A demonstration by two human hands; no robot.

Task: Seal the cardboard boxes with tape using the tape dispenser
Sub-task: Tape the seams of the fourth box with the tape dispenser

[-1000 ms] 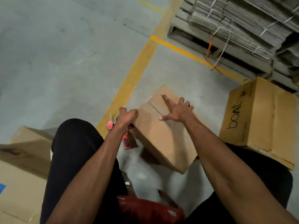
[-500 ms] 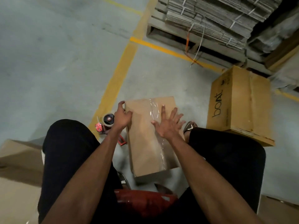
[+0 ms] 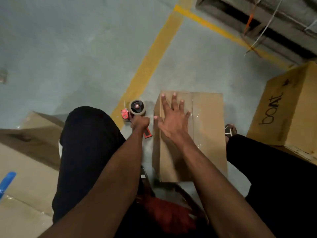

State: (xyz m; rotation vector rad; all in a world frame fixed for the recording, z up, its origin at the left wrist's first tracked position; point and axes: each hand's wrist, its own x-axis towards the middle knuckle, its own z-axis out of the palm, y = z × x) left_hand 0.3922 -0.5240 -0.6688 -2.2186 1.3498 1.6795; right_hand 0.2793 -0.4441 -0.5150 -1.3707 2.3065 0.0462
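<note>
A plain brown cardboard box (image 3: 208, 134) lies on the concrete floor between my knees, with a strip of clear tape running along its top seam. My right hand (image 3: 172, 117) lies flat on the box's top near its left edge, fingers spread. My left hand (image 3: 139, 122) grips the handle of a red tape dispenser (image 3: 135, 109) just left of the box, the tape roll pointing away from me.
A larger box marked "boat" (image 3: 288, 107) stands at the right. More cardboard boxes (image 3: 29, 152) lie at the left by my knee. A yellow floor line (image 3: 154, 60) runs ahead, and a pallet of bundled flat cardboard (image 3: 274, 23) fills the far right corner.
The box has turned from a diagonal to lie straight in front of me. My right hand slid from the taped seam to the box's left side. My left hand came off the box's corner.
</note>
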